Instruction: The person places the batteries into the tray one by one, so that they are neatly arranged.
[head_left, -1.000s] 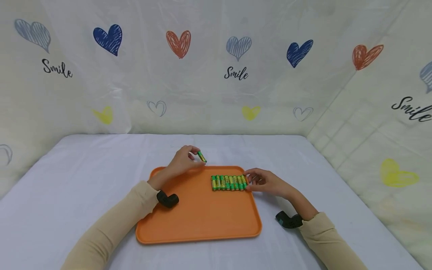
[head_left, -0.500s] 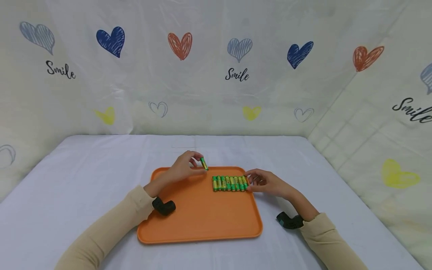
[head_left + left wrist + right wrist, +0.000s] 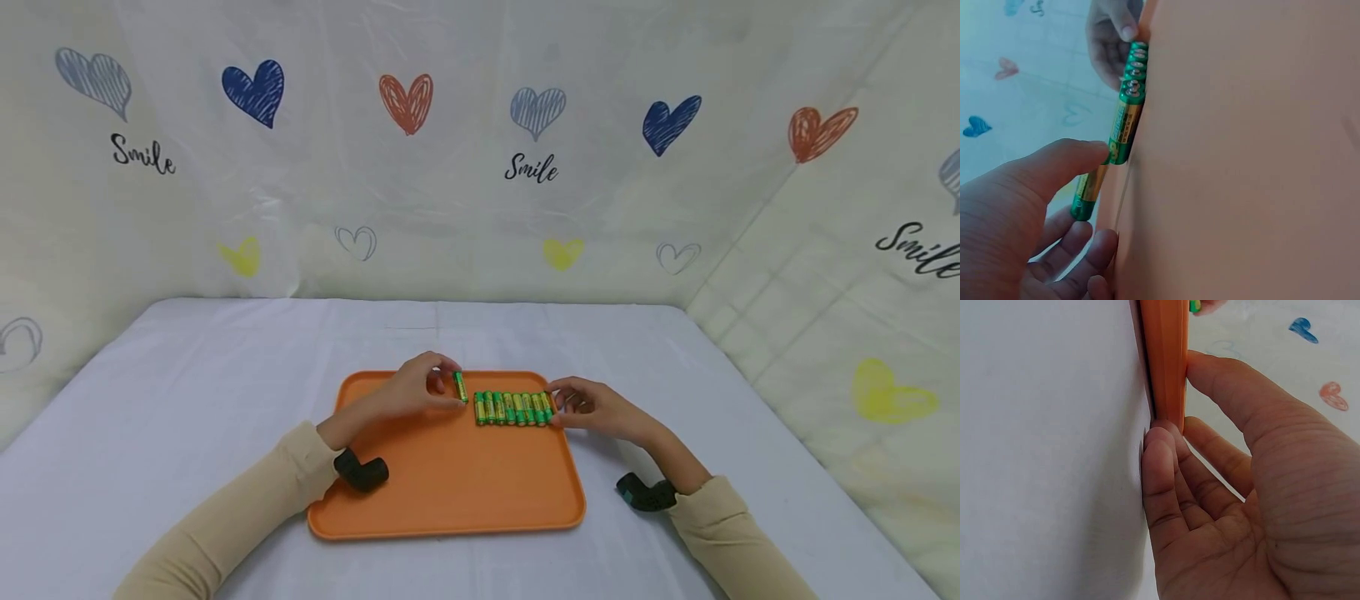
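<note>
An orange tray lies on the white-covered table. Near its far edge a row of green and gold batteries lies side by side. My left hand pinches another battery by its ends between thumb and fingers, just left of the row. In the left wrist view the thumb overlaps the held battery's upper end, close to the row's first battery. At the tray's right rim, my right hand has thumb and forefinger at the two ends of the last battery. Its other fingers bend outside the rim.
White cloth covers the table around the tray. A pale sheet printed with hearts and "Smile" hangs behind the table and along its right side. Dark wrist devices sit below both hands.
My left hand has brought its battery down and slightly right, from beyond the tray's far edge to beside the row's left end. My right hand has stayed at the row's right end.
</note>
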`<action>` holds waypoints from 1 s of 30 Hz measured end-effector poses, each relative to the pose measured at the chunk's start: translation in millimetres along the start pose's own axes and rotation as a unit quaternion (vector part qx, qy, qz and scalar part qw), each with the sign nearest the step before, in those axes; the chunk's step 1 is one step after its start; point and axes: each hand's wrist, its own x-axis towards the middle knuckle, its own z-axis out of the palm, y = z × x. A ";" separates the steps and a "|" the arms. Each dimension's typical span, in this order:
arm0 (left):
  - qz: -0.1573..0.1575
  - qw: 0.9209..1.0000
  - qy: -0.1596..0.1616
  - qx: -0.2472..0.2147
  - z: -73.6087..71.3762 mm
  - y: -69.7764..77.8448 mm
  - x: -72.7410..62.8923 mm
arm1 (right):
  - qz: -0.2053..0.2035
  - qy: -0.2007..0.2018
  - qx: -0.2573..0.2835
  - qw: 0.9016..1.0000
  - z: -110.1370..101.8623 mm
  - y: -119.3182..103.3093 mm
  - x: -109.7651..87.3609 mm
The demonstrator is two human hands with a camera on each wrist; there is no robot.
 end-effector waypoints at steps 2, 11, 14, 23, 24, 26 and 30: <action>0.008 1.000 -0.013 0.007 0.8 0.1 -1.2 | -0.001 0.000 -0.001 1.000 0.0 0.3 -0.1; 0.008 0.997 -0.074 0.015 1.4 3.5 -5.4 | -0.002 0.003 -0.011 1.000 -0.8 3.0 1.1; 0.011 0.996 -0.087 0.023 2.2 4.0 -5.7 | 0.000 0.004 -0.008 1.000 -0.2 2.9 1.3; 0.015 0.994 -0.101 0.033 3.3 5.4 -5.9 | 0.003 0.003 -0.003 1.000 0.9 -0.3 0.9; 0.017 0.994 -0.102 0.033 3.4 6.1 -5.7 | 0.004 0.004 -0.003 1.000 0.8 -0.7 0.7; 0.019 0.994 -0.102 0.034 3.7 7.3 -5.5 | 0.009 0.006 -0.006 1.000 0.6 -1.1 0.8; 0.026 0.994 -0.103 0.039 4.1 9.4 -6.2 | 0.009 0.008 -0.004 1.000 1.0 -1.5 0.5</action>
